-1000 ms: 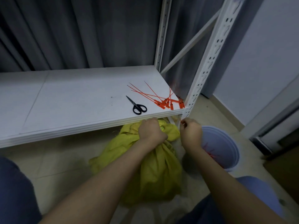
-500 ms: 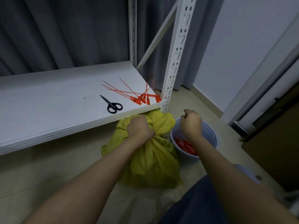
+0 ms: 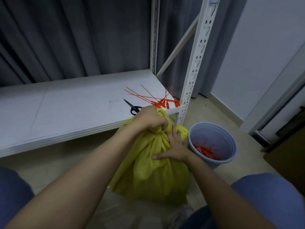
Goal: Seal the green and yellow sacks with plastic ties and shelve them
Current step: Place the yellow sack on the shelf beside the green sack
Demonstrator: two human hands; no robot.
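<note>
A full yellow sack (image 3: 153, 172) stands on the floor in front of the low white shelf (image 3: 66, 109). My left hand (image 3: 149, 119) is closed around its gathered neck from above. My right hand (image 3: 175, 147) presses against the sack's right shoulder just under the neck, fingers spread on the cloth. Several orange plastic ties (image 3: 158, 100) lie on the shelf's right front corner. No green sack is in view. Whether a tie is around the neck is hidden by my hands.
Black scissors (image 3: 133, 107) lie on the shelf beside the ties. A pale blue bucket (image 3: 212, 144) holding orange tie offcuts stands on the floor right of the sack. The shelf's white upright (image 3: 196, 63) rises behind it. My knees frame the bottom corners.
My right hand came down from above the bucket onto the sack beside the neck. My left hand kept its grip on the neck. The view shifted closer.
</note>
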